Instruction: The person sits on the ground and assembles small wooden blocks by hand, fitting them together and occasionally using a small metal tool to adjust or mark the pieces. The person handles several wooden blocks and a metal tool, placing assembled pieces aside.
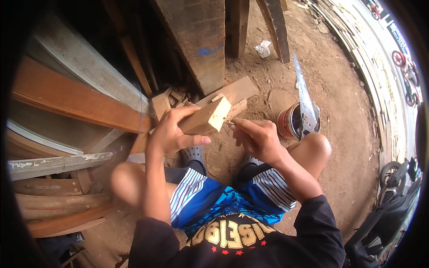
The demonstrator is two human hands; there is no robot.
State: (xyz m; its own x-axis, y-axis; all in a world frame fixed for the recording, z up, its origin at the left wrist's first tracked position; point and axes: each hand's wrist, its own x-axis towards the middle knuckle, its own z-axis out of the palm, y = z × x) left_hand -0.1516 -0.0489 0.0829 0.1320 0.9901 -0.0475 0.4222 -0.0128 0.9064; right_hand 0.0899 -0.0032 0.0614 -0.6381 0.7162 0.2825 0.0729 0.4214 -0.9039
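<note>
My left hand (173, 129) is wrapped round a thick wooden block (217, 117), its pale yellow end face turned to the right. Close by that face, my right hand (259, 135) is closed in a pinch. A small, thin thing sticks out from its fingertips toward the block's end; it is too small to name. Just beyond the block, a wooden board (241, 90) rests on more wood pieces near the ground. To the right of my right hand stands an open bucket (286, 123) with a handsaw (304, 87) upright in it, blade up.
Long planks and frames (80, 105) are stacked along the left. A big wooden panel (196, 38) rises ahead, beside wooden legs (275, 29). Crumpled paper (263, 49) lies on the dirt. A motorbike (386, 210) stands at the right, and a lumber pile (366, 71) edges the road.
</note>
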